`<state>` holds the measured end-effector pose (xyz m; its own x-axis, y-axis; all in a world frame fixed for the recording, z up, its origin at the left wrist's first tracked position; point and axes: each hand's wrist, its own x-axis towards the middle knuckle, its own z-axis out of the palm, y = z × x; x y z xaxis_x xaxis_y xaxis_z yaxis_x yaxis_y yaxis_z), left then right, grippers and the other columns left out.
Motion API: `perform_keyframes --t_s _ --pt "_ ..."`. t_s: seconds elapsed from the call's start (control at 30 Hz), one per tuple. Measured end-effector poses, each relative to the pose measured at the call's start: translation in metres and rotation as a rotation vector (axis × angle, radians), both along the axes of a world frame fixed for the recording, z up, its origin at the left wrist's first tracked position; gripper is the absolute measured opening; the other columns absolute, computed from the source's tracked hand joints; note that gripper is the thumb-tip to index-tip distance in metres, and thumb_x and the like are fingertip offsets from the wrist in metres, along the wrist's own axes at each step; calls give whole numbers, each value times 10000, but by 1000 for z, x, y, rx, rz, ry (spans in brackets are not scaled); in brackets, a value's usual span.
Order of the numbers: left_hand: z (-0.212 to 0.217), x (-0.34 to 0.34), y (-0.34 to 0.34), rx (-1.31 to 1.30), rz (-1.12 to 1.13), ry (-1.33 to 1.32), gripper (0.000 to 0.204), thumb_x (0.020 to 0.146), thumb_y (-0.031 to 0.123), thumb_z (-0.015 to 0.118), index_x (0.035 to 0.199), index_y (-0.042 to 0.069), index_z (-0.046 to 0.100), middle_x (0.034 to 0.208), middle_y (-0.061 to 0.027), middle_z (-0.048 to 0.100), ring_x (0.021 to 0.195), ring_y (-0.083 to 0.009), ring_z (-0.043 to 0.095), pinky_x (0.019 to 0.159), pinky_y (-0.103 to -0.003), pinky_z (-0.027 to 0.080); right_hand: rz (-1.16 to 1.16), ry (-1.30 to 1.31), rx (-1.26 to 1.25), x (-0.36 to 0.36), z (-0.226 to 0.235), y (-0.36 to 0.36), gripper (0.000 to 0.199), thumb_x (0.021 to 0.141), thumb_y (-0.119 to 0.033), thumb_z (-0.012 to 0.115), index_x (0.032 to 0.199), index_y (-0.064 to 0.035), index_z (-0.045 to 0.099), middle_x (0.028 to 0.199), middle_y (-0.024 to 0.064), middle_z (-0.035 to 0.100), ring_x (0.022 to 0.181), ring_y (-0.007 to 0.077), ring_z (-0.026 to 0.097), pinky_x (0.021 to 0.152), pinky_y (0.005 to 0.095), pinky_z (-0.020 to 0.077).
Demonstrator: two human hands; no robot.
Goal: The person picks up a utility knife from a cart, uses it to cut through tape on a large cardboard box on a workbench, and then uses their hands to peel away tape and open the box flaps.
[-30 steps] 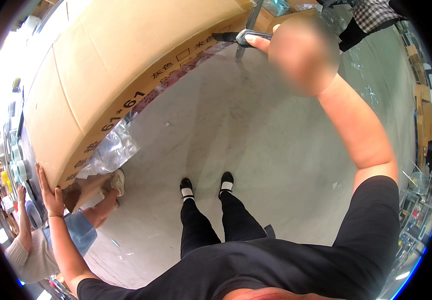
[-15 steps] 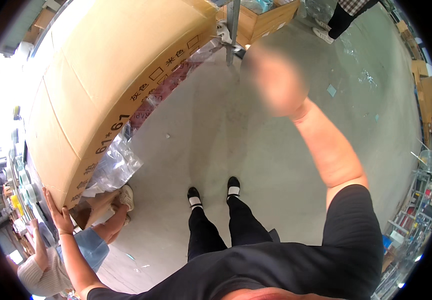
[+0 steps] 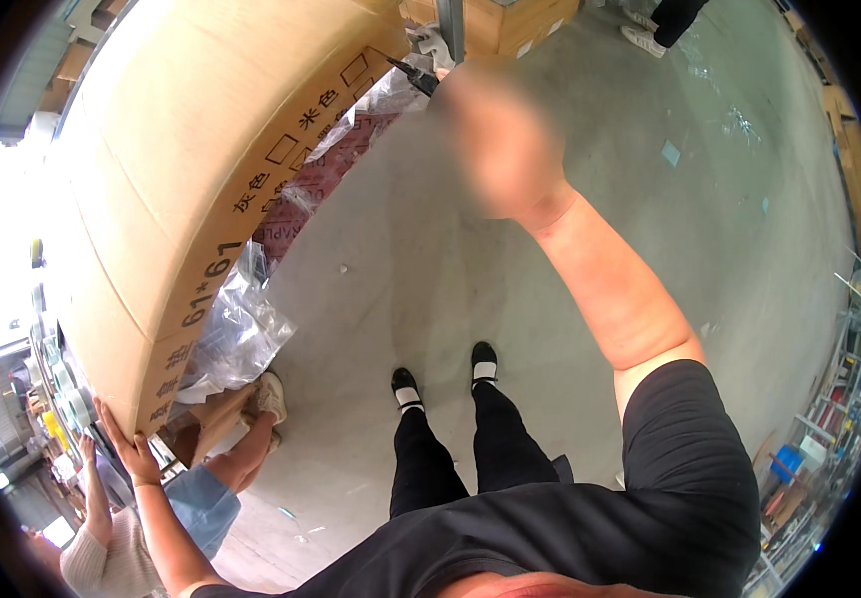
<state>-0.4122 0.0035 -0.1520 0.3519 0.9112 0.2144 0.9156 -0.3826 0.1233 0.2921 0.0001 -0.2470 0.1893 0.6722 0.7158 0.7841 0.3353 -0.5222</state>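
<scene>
A large cardboard box point(image 3: 151, 149) with dark printing along its side fills the upper left. My left hand point(image 3: 131, 453) lies against the box's near lower corner, fingers stretched out and pressed on the cardboard. At the box's far end, my right hand point(image 3: 505, 149) is heavily blurred. From it sticks out a slim black pointed tool point(image 3: 416, 76), its tip close to the box's printed side; its exact kind is unclear. Crumpled clear plastic wrap point(image 3: 236, 334) hangs below the box's edge, beside a strip of reddish printed packaging point(image 3: 311, 189).
Close to my left hand, a co-worker in a light knit top point(image 3: 111, 553) stands by the box. Beyond a metal post point(image 3: 450, 30) sits another carton point(image 3: 515, 25). A second person's shoes point(image 3: 642, 40) show at the far right. Cluttered shelving point(image 3: 809, 458) lines the right side.
My right hand has moved left toward the box's far end, bringing the black tool to the printed side. The left hand stays on the corner. The view has shifted slightly.
</scene>
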Motion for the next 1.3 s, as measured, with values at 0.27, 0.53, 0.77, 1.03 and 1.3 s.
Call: perform_keyframes --t_s 0.27,0.53,0.77,1.03,1.3 --pt "-2 -9 1 -5 -23 -20 916 972 687 392 1580 23 228 1652 -220 183 1529 -371 176 1233 -470 131 -12 82 111 -12 -49 11 472 886 -81 702 1339 -188 626 844 51 627 679 266 610 610 372 520" --pt "-3 -11 -4 -7 -5 -69 917 966 696 400 1575 28 246 1645 -226 196 1527 -380 177 1232 -484 132 -124 297 -362 -36 -129 -54 464 922 -90 674 1374 -160 599 897 93 626 744 268 617 688 350 521" --pt "-8 -5 5 63 -78 -90 869 976 653 434 1558 24 292 1626 -235 242 1513 -388 212 1227 -491 149 90 406 -39 -92 -32 -40 499 890 -29 691 1374 -114 605 885 97 642 716 232 606 680 307 511" --pt "-12 -5 6 97 -106 -128 868 975 655 434 1550 17 306 1623 -240 247 1511 -390 218 1224 -493 157 -19 332 -29 -105 -18 -26 484 891 -52 701 1362 -133 619 848 88 641 671 237 601 625 331 510" --pt "-18 -3 5 98 -121 -184 872 980 658 427 1556 19 288 1626 -245 232 1509 -391 222 1222 -490 164 -69 281 17 -102 -23 -13 455 904 -76 697 1351 -130 628 843 85 643 669 239 606 619 328 514"
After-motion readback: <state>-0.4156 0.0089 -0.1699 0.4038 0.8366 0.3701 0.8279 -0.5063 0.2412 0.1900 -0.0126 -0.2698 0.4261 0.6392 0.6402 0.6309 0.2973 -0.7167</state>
